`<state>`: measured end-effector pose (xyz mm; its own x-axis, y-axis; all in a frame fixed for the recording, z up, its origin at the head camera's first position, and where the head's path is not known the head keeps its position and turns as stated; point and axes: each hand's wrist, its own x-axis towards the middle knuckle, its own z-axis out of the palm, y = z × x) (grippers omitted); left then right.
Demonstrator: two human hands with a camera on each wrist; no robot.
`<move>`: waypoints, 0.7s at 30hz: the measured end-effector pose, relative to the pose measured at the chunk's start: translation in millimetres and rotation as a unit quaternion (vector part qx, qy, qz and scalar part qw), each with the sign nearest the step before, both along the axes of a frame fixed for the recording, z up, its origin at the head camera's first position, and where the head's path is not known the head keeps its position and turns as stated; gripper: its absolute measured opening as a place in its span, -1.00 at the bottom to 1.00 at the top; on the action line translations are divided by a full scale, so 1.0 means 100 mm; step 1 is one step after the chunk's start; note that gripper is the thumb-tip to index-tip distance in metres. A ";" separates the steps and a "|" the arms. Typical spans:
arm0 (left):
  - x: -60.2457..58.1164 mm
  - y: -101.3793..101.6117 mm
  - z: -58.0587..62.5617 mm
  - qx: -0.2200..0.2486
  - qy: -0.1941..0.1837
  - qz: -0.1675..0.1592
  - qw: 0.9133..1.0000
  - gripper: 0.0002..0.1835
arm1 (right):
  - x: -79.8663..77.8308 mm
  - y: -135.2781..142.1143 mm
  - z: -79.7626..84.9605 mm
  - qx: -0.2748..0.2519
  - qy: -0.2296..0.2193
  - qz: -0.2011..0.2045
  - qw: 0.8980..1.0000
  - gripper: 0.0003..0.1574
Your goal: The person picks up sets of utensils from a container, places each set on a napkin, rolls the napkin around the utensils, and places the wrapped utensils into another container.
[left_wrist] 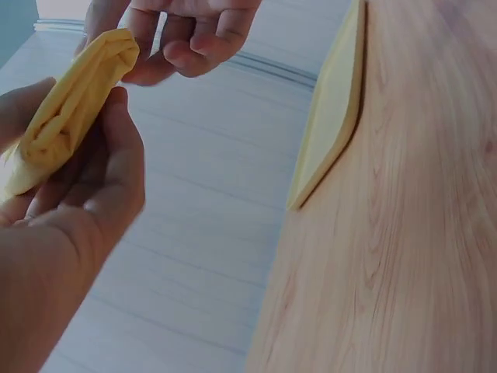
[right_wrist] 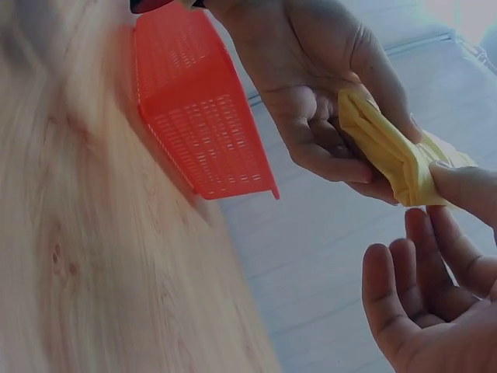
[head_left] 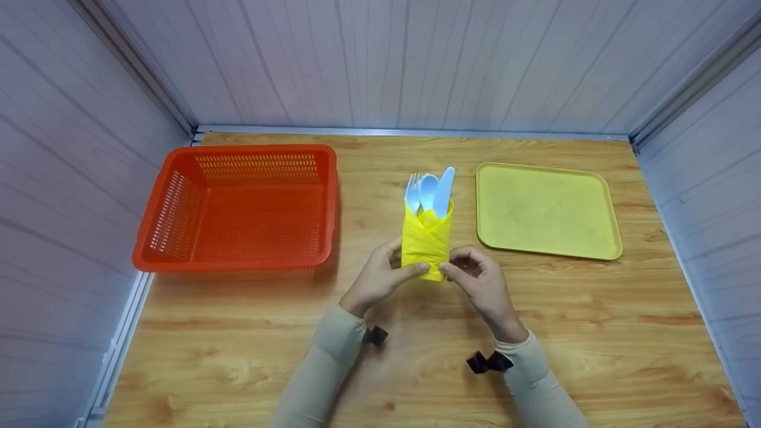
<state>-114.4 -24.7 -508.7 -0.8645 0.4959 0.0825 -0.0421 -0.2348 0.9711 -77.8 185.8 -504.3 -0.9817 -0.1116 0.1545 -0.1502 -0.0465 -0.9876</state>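
A yellow napkin (head_left: 427, 238) is folded into a pouch, raised off the table in front of me. Out of its top stick a light blue fork (head_left: 412, 195), a spoon (head_left: 428, 189) and a knife (head_left: 444, 193), side by side; their handles are hidden inside. My left hand (head_left: 379, 274) grips the pouch's lower left side, thumb in front and fingers behind. At the lower right corner, my right hand (head_left: 483, 284) pinches the napkin between thumb and forefinger. The folded bottom end of the napkin (left_wrist: 74, 109) shows in the left wrist view.
An orange-red perforated basket (head_left: 330, 238) stands to the left on the wood-grain table (head_left: 238, 356). To the right lies a yellow-green tray (head_left: 550, 211). Pale panel walls (head_left: 380, 65) enclose the back and both sides.
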 end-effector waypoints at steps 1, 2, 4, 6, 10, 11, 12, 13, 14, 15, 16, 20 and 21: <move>0.00 0.00 0.00 -0.002 0.000 0.001 1.000 -0.47 | 0.00 0.00 -0.01 0.004 0.000 -0.001 1.000 -0.82; 0.00 0.00 0.00 -0.003 -0.001 0.002 1.000 -0.47 | 0.00 0.00 -0.01 0.007 -0.001 -0.002 1.000 -0.83; -0.01 -0.01 0.00 -0.004 -0.005 0.003 1.000 -0.48 | 0.00 0.00 -0.01 0.014 -0.004 -0.004 1.000 -0.84; -0.01 -0.01 0.00 -0.002 -0.008 0.004 1.000 -0.48 | 0.01 0.00 -0.01 0.018 -0.007 -0.007 1.000 -0.86; 0.01 -0.01 0.01 -0.001 -0.010 0.012 1.000 -0.48 | 0.02 -0.04 0.08 0.023 -0.005 -0.010 1.000 -0.88; 0.02 -0.01 0.02 -0.001 -0.008 0.016 1.000 -0.48 | 0.03 -0.06 0.12 0.023 -0.002 -0.009 1.000 -0.89; 0.03 -0.01 0.03 -0.003 -0.006 0.021 1.000 -0.48 | 0.04 -0.07 0.15 0.023 -0.001 -0.009 1.000 -0.89; 0.04 0.00 0.04 -0.006 -0.002 0.026 1.000 -0.48 | 0.05 -0.09 0.19 0.024 0.004 -0.009 1.000 -0.89; 0.04 0.00 0.04 -0.010 0.001 0.031 0.999 -0.47 | 0.06 -0.10 0.22 0.024 0.008 -0.010 1.000 -0.89; 0.05 0.01 0.05 -0.016 0.005 0.038 0.999 -0.46 | 0.06 -0.12 0.24 0.025 0.012 -0.011 1.000 -0.89; 0.05 0.02 0.05 -0.024 0.010 0.046 0.999 -0.45 | 0.07 -0.13 0.27 0.027 0.015 -0.013 0.999 -0.89; 0.07 0.04 0.07 -0.042 0.017 0.067 0.997 -0.48 | 0.06 -0.14 0.23 0.031 0.013 -0.021 0.999 -0.88; 0.08 0.04 0.08 -0.043 0.019 0.070 0.996 -0.50 | 0.06 -0.14 0.20 0.031 0.009 -0.021 0.999 -0.88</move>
